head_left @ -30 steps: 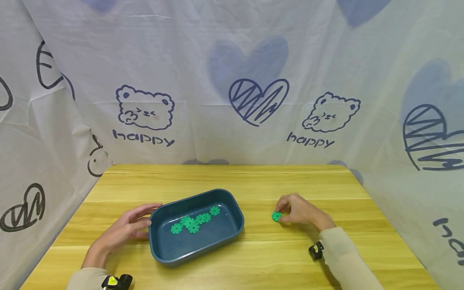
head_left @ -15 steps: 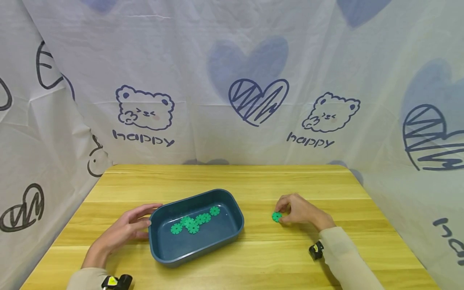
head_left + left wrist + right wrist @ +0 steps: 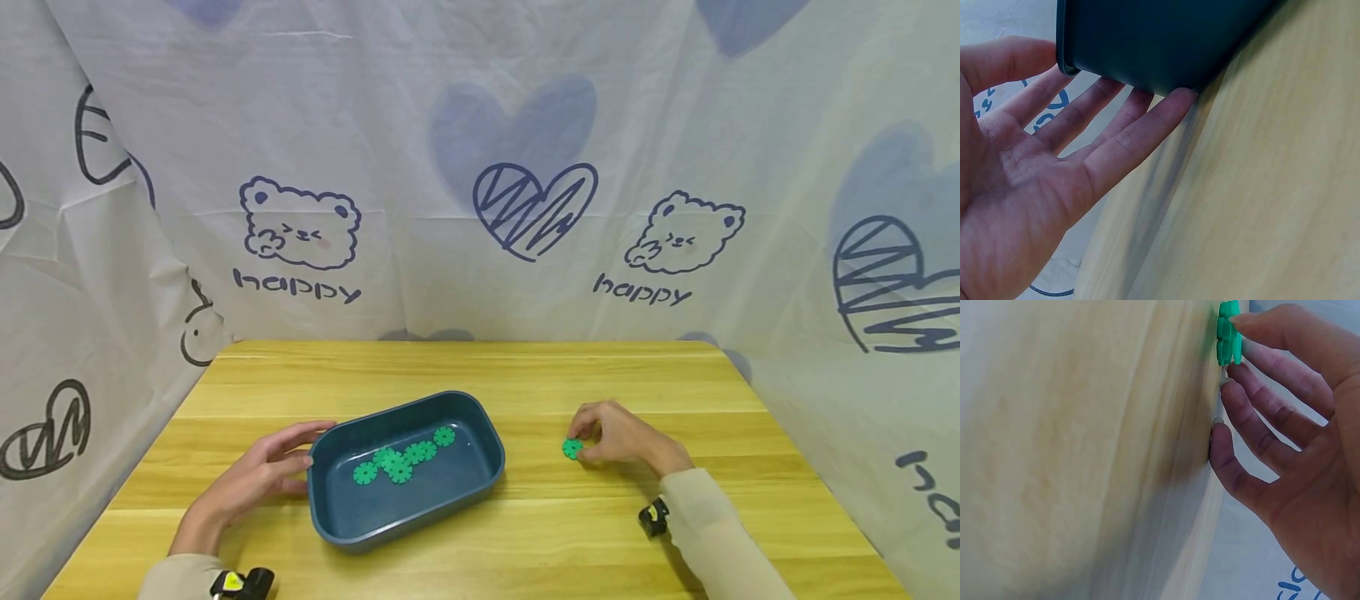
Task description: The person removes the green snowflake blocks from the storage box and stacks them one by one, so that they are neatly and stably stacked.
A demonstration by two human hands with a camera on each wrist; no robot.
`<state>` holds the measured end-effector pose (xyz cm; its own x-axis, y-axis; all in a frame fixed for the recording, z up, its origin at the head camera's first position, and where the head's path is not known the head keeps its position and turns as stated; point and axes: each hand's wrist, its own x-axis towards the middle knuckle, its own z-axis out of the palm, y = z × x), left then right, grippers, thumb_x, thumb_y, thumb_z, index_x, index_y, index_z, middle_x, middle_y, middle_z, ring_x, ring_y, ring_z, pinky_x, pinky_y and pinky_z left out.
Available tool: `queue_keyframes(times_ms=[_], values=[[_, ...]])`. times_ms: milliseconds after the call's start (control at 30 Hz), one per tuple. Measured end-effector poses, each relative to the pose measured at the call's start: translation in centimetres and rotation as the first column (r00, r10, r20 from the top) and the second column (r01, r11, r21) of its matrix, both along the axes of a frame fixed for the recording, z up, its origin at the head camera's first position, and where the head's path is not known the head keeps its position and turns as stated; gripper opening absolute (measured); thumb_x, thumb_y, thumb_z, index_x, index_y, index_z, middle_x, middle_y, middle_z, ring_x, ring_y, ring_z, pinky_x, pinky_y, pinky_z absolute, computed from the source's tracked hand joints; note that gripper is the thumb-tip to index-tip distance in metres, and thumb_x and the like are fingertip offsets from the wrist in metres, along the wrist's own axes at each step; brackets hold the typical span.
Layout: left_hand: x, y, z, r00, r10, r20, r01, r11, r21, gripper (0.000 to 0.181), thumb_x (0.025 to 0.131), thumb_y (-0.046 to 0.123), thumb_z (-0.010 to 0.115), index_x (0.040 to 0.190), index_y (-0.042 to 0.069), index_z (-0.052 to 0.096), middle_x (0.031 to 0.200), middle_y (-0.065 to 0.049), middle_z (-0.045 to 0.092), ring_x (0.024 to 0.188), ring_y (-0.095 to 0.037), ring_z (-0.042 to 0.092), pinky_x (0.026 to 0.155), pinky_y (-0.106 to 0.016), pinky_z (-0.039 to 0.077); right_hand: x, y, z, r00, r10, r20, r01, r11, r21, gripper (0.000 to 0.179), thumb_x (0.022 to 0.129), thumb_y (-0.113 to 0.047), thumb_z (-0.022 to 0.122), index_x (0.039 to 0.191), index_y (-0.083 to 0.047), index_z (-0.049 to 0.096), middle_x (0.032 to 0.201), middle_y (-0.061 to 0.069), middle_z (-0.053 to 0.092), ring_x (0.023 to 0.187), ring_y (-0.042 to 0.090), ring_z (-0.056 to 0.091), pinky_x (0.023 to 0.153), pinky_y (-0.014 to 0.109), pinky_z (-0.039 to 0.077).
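Observation:
A dark blue, rounded rectangular bin [image 3: 408, 523] stands on the table, with several green notched plastic discs [image 3: 365, 473] lying inside. At its left end is my left hand [image 3: 258, 475]. In the left wrist view the thumb [image 3: 1019, 60] touches the rim, and the fairly straight fingers reach the outer wall. To the right of the bin, my right hand [image 3: 621, 433] pinches a green notched disc [image 3: 572, 448] at the tabletop between thumb and fingers. Seen edge-on in the right wrist view, the green piece [image 3: 1227, 337] looks layered; how many discs it is I cannot tell.
The wooden table [image 3: 525, 550] carries the bin and both hands. White cloth [image 3: 420, 250] printed with hearts and bears hangs behind it and along both sides. Small black devices are strapped at the left wrist [image 3: 243, 583] and the right wrist [image 3: 654, 518].

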<state>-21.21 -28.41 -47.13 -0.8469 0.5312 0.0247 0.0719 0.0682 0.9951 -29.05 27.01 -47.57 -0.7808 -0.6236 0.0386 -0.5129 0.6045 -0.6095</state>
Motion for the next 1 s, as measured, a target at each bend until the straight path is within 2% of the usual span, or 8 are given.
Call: queue_keyframes(times_ms=[600,700,833,1000], values=[[-0.1,0.0,0.0,1.0,0.009,0.003,-0.009,1.0,-0.014,0.052,0.108,0.01,0.05,0.157,0.003,0.036,0.142,0.013,0.059,0.123,-0.01,0.065,0.091,-0.042,0.063,0.2,-0.1,0.4,1.0,-0.001,-0.024,0.001,1.0,0.015,0.02,0.08,-0.009,0.084,0.099,-0.012,0.08,0.099,0.002,0.073,0.086,0.018,0.065,0.077,0.03,0.06],[-0.1,0.1,0.1,1.0,0.012,0.004,-0.011,1.0,-0.018,0.052,0.108,0.01,0.05,0.157,0.003,0.036,0.142,0.013,0.059,0.123,-0.01,0.065,0.092,-0.042,0.063,0.2,-0.1,0.7,0.999,-0.027,-0.024,0.027,0.999,0.027,0.02,0.082,-0.013,0.085,0.101,-0.014,0.079,0.101,0.001,0.073,0.09,0.018,0.066,0.079,0.03,0.059],[-0.1,0.1,0.1,1.0,0.02,0.008,-0.019,0.999,-0.03,0.053,0.108,0.011,0.05,0.158,0.003,0.036,0.141,0.014,0.059,0.123,-0.01,0.065,0.092,-0.041,0.063,0.3,-0.7,1.5,0.998,-0.061,-0.022,0.062,0.998,0.009,0.023,0.085,-0.015,0.083,0.107,-0.011,0.077,0.106,0.005,0.074,0.096,0.023,0.066,0.083,0.034,0.059],[0.0,0.0,0.2,0.999,0.026,0.021,-0.026,0.999,-0.038,0.053,0.108,0.011,0.05,0.158,0.004,0.036,0.142,0.015,0.058,0.123,-0.01,0.065,0.092,-0.042,0.063,0.6,-2.6,3.2,0.998,-0.022,-0.055,0.022,1.0,-0.007,0.025,0.089,-0.011,0.078,0.113,-0.007,0.076,0.112,0.012,0.074,0.097,0.028,0.068,0.081,0.035,0.06]])
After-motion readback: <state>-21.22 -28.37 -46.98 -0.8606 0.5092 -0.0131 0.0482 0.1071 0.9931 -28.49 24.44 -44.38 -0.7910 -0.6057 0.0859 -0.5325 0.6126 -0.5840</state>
